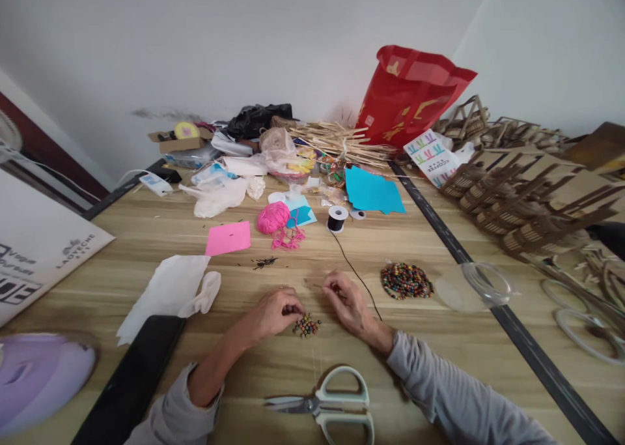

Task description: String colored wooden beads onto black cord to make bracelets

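My left hand [276, 313] rests on the wooden table [146, 236], fingers curled at a small cluster of coloured beads [306, 326]. My right hand [344, 298] lies just to the right, fingertips pinched on something small that I cannot make out. A thin black cord [355, 272] runs from the black spool [336, 218] down past my right wrist. A larger pile of coloured beads [406, 281] sits to the right of my right hand.
White-handled scissors [325, 406] lie near the front edge. A black phone [131, 383], white tissue [168, 288], pink paper [228, 238], pink yarn [274, 218], blue paper [372, 191], a clear lid [476, 287], a red bag [410, 96] and wooden frames [527, 197] surround them.
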